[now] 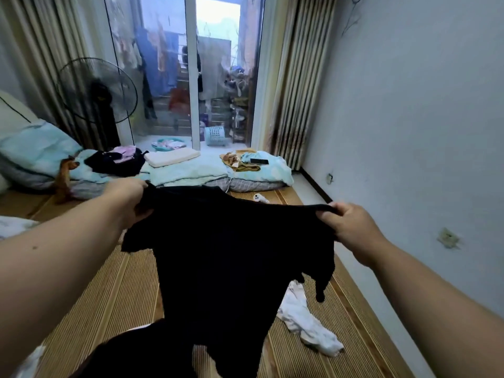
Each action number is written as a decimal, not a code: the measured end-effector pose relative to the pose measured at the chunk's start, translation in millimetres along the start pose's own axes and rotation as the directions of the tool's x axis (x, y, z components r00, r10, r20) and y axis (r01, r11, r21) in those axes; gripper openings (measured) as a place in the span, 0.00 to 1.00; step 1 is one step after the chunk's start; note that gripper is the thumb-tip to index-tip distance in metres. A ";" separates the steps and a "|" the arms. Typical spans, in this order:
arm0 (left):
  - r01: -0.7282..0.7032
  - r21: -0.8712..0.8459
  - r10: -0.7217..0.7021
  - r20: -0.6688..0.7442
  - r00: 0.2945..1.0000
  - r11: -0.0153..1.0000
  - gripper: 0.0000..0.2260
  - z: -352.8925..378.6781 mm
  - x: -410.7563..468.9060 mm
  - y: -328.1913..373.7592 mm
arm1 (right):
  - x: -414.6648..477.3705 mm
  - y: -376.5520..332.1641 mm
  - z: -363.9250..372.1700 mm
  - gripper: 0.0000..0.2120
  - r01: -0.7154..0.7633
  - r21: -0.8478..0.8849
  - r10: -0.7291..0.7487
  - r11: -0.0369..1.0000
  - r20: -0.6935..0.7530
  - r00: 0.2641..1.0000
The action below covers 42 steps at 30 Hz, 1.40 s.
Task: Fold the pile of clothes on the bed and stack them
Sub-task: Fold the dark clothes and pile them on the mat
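A black T-shirt (pixel 226 255) hangs spread out in the air above the bamboo mat (pixel 114 290) of the bed. My left hand (pixel 128 199) grips its left shoulder and my right hand (pixel 349 223) pinches its right shoulder, holding the top edge stretched between them. The shirt's hem droops down toward a dark garment (pixel 131 353) at the bottom of the view. A crumpled white garment (pixel 305 317) lies on the mat to the right, partly hidden by the shirt. Further back sits a stack of dark and pink clothes (pixel 117 159).
Folded teal quilts (pixel 191 170) and a pillow (pixel 171 156) lie at the far end of the bed, with a phone (pixel 259 161) on one. A standing fan (pixel 98 91) is at back left. The wall runs along the right; a glass balcony door is ahead.
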State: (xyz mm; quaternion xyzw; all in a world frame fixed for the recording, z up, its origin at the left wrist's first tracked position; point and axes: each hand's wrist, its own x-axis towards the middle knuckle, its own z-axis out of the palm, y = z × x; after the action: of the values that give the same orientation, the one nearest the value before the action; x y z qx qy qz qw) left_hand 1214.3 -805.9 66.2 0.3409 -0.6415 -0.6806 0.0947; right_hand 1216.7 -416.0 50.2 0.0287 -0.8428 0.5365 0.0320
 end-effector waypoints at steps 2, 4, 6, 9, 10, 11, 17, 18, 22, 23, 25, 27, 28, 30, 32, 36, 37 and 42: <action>-0.024 0.136 0.022 0.015 1.000 0.990 0.07 -8.8 7.4 -16.8 | 1.8 -24.7 -0.8 0.05 0.110 0.064 -0.105 0.992 -0.081 0.991; -0.028 0.299 0.010 0.061 0.998 0.954 0.06 -16.7 13.7 -31.4 | 2.2 -49.3 -0.2 0.04 0.201 0.071 -0.191 0.977 -0.132 0.973; -0.091 0.560 0.016 0.137 0.990 0.824 0.07 -19.7 17.0 -41.8 | 3.4 -68.9 1.9 0.04 0.282 0.061 -0.272 0.957 -0.136 0.952; -0.287 0.924 0.010 0.294 0.956 0.252 0.09 -6.9 4.4 -54.8 | 4.5 -92.3 9.5 0.08 0.386 0.080 -0.383 0.919 -0.050 0.922; -0.380 0.915 0.004 0.383 0.924 0.135 0.10 3.0 -6.7 -59.6 | 4.9 -98.1 12.6 0.09 0.407 0.095 -0.409 0.908 -0.003 0.913; -0.488 0.856 -0.050 0.503 0.863 0.172 0.13 14.4 -17.2 -63.9 | 5.9 -102.2 15.5 0.10 0.423 0.092 -0.428 0.901 0.033 0.903; -0.244 0.190 -0.141 0.968 0.205 0.951 0.09 92.6 -89.6 -92.8 | 13.1 -96.3 21.1 0.10 0.457 -0.113 -0.440 0.882 0.147 0.886; -0.273 0.162 -0.097 0.966 0.239 0.948 0.07 104.8 -93.6 -98.5 | 13.1 -92.3 17.9 0.10 0.444 -0.132 -0.424 0.886 0.150 0.893; -0.503 0.221 0.082 0.856 0.511 0.835 0.04 128.1 -88.5 -114.3 | 8.9 -73.4 -8.4 0.10 0.388 -0.185 -0.371 0.903 0.120 0.921; -0.570 0.271 0.134 0.812 0.569 0.775 0.06 129.5 -84.1 -115.1 | 7.3 -68.5 -15.8 0.10 0.373 -0.199 -0.358 0.906 0.109 0.927; -0.658 0.413 0.235 0.706 0.668 0.630 0.11 130.6 -75.4 -111.3 | 4.6 -58.9 -30.8 0.09 0.342 -0.231 -0.332 0.911 0.081 0.940; -0.654 0.548 0.303 0.598 0.742 0.521 0.12 129.7 -66.4 -102.5 | 2.3 -52.0 -42.7 0.08 0.319 -0.262 -0.313 0.911 0.063 0.948; -0.634 0.599 0.313 0.558 0.768 0.489 0.11 128.6 -62.0 -97.4 | 1.6 -48.9 -47.6 0.07 0.308 -0.265 -0.305 0.914 0.051 0.951; -0.589 0.597 0.207 0.585 0.784 0.545 0.09 124.1 -53.5 -89.0 | 0.7 -44.0 -55.6 0.06 0.287 -0.252 -0.291 0.924 0.021 0.956; -0.537 0.567 0.048 0.659 0.751 0.625 0.05 116.5 -47.1 -78.8 | 2.4 -40.3 -62.0 0.06 0.274 -0.272 -0.283 0.923 0.005 0.959; -0.630 0.595 0.087 0.689 0.719 0.500 0.12 102.5 -38.8 -46.4 | 6.0 -33.7 -77.4 0.09 0.203 -0.483 -0.190 0.852 0.077 0.979; -0.645 0.598 0.133 0.676 0.725 0.476 0.15 99.4 -38.0 -37.6 | 6.2 -31.9 -81.2 0.14 0.186 -0.555 -0.144 0.811 0.120 0.982; -0.626 0.594 0.221 0.612 0.759 0.505 0.08 89.0 -41.8 -12.1 | 9.9 -26.7 -81.0 0.15 0.094 -0.773 0.011 0.627 0.129 0.992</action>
State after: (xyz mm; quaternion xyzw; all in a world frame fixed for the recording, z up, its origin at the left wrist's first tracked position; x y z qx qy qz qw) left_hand 1197.3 -708.3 64.2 0.0011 -0.9355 -0.3504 -0.0462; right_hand 1210.9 -354.0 109.4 0.0639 -0.9911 0.1171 0.0024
